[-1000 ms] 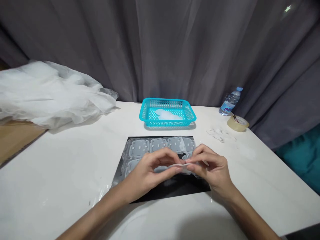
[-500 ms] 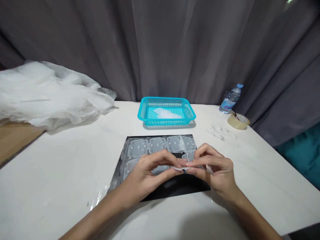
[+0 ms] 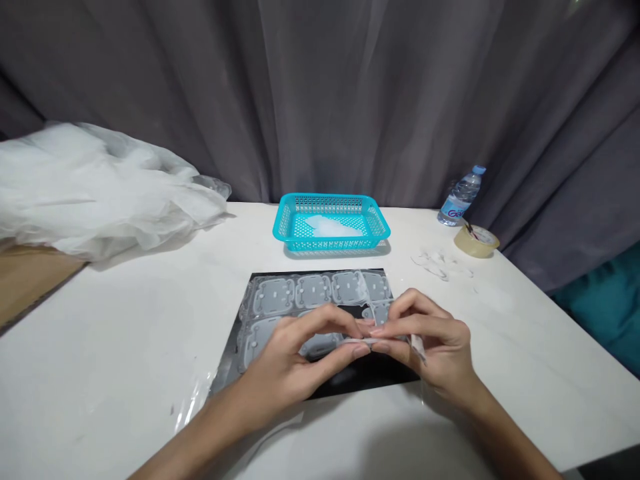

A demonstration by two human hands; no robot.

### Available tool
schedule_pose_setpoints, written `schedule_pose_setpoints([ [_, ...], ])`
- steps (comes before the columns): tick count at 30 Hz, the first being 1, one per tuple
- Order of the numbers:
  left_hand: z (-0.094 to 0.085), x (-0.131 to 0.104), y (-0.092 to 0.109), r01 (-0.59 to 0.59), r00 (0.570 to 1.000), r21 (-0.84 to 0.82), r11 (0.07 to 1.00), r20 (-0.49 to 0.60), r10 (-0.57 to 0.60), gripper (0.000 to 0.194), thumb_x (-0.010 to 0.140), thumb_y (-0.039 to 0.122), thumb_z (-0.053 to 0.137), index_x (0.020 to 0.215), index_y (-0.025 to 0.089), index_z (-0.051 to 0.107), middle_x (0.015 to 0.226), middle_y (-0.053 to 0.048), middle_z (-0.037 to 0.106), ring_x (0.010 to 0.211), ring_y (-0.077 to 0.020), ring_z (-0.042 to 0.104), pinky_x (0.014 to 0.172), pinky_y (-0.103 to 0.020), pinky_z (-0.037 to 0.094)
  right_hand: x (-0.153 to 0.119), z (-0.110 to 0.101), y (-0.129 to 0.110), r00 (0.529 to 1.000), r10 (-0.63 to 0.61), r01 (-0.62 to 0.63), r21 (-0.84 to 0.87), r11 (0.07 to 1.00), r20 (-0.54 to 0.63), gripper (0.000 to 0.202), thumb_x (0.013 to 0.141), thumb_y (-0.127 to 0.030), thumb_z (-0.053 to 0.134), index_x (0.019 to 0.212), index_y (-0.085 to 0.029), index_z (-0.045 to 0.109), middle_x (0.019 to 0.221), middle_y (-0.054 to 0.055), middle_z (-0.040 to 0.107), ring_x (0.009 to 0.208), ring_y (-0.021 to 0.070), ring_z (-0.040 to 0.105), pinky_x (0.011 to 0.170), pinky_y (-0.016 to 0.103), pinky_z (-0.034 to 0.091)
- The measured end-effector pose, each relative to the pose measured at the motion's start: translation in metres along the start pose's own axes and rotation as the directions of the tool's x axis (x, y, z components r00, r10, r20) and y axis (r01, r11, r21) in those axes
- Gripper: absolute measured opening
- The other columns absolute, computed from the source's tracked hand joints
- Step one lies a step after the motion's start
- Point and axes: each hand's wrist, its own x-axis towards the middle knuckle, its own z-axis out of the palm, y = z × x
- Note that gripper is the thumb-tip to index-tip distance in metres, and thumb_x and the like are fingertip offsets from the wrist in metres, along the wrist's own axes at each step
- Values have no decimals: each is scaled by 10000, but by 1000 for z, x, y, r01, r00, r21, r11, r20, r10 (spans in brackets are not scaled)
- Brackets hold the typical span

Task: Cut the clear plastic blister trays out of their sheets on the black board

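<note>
My left hand (image 3: 305,353) and my right hand (image 3: 435,333) meet fingertip to fingertip, both closed. Pinched between them is a thin white strip (image 3: 367,341), whose kind I cannot make out; the fingers cover most of it. A loose white end (image 3: 417,345) pokes out beneath the right hand. Under both hands lies a black sheet (image 3: 350,377) on the table. Several grey rounded-square plastic pieces (image 3: 274,296) sit on it beneath clear film. White fluffy bits (image 3: 363,288) cling near the upper right pieces.
Behind the sheet stands a turquoise basket (image 3: 331,244) with white fluffy material (image 3: 333,227) inside. At the right are a water bottle (image 3: 457,200), a tape roll (image 3: 475,241) and thin scraps (image 3: 435,265). A white fabric heap (image 3: 100,187) and cardboard (image 3: 35,277) occupy the left.
Both hands keep pinching the white strip, with small finger shifts. The strip now looks flatter, and the white end under my right hand shows more. The whole view has moved very slightly.
</note>
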Motion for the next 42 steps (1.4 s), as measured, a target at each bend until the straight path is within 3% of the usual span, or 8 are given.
schedule_pose_setpoints([
  [5,5,0,-2,62,997,-37,997,-43,-63,112,1009,360,660,1032,266,718,950,-5,770,869,-175,710,809,-273,518,0,-2,1,998,58,-56,-48,997,35,267,878,-213,837,1108,-347,823,869,21,724,764,174,637,650,300,511],
  [11,11,7,-1,287,955,-433,855,64,-289,282,1000,505,638,975,225,621,685,46,606,615,-102,473,590,-218,357,1,-3,6,971,236,-235,-56,970,22,66,918,-273,786,973,-283,821,818,3,721,686,142,607,617,269,462],
  [14,12,9,1,343,935,-523,780,110,-338,323,975,527,668,956,207,625,698,47,549,648,-100,495,634,-204,414,2,-2,8,945,326,-326,25,945,-13,71,928,-313,774,902,-264,819,827,11,753,732,152,654,649,263,494],
  [17,13,10,1,402,909,-613,680,180,-375,330,964,519,688,976,196,620,828,12,594,747,-125,581,742,-249,516,4,0,7,927,373,-370,85,925,-31,122,911,-354,790,859,-245,813,828,26,769,772,176,687,693,279,535],
  [23,16,12,2,397,899,-754,524,204,-387,324,920,464,765,911,188,596,775,32,535,667,-95,563,661,-207,505,4,-2,7,911,411,-406,93,909,-41,332,991,-504,668,923,-223,831,829,50,753,764,189,674,719,316,542],
  [27,17,13,4,405,888,-767,498,201,-413,360,882,486,800,885,195,586,761,36,539,663,-106,581,664,-223,526,2,-6,10,915,395,-389,83,917,-79,441,1039,-551,561,974,-205,827,767,51,695,753,193,639,715,326,517],
  [35,16,11,3,389,902,-752,532,192,-388,342,933,482,754,910,189,579,786,36,536,702,-98,591,707,-223,534,2,-18,1,932,347,-357,96,929,102,201,952,-414,724,1094,-286,786,930,34,711,788,181,612,672,279,494],
  [42,17,14,3,364,909,-777,515,177,-376,336,940,445,758,860,183,563,742,48,533,645,-79,584,636,-188,501,2,-17,3,920,391,-393,71,917,36,227,925,-419,754,1086,-262,787,893,35,689,703,158,552,595,268,446],
])
